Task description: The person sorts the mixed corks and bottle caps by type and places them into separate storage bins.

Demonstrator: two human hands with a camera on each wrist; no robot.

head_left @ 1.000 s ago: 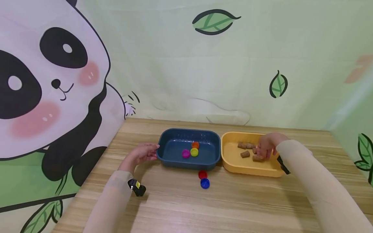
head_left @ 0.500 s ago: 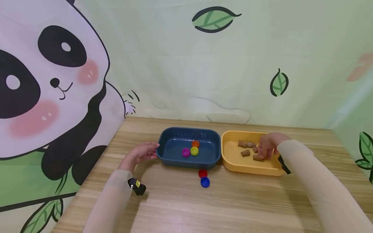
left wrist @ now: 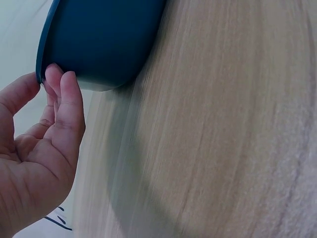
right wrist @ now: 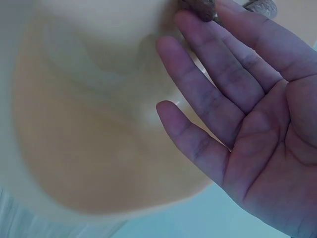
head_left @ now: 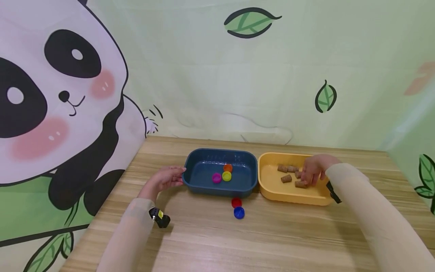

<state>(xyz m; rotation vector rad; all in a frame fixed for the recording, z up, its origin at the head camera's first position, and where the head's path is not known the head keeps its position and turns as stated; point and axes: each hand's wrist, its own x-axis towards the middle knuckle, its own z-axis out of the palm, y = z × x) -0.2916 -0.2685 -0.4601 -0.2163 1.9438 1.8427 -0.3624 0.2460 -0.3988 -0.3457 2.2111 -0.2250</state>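
My left hand point(head_left: 168, 178) is at the left end of a dark blue tray point(head_left: 204, 190), thumb on the rim and fingertips against the outer wall, pinching it. The left wrist view shows the same grip on the blue wall point(left wrist: 104, 44). Inside that tray lie an orange cap point(head_left: 227, 167), a yellow cap point(head_left: 226, 176) and a magenta cap point(head_left: 216, 178). Down inside the yellow tray point(head_left: 285, 197), my right hand point(head_left: 314, 169) pinches a brown cork point(head_left: 300, 184) between thumb and fingertips. In the right wrist view the cork point(right wrist: 199, 7) is partly cut off by the top edge.
Several more corks, among them one cork point(head_left: 286, 178), lie in the yellow tray. A red cap point(head_left: 236, 203) and a blue cap point(head_left: 239, 212) rest on the wooden table point(head_left: 204, 241) in front of the blue tray. A printed cloth point(head_left: 210, 87) hangs behind.
The head view has tilted slightly. My right wrist has shifted a little to the right, with the fingertips still at the same cork. My left hand stays on the blue tray's rim.
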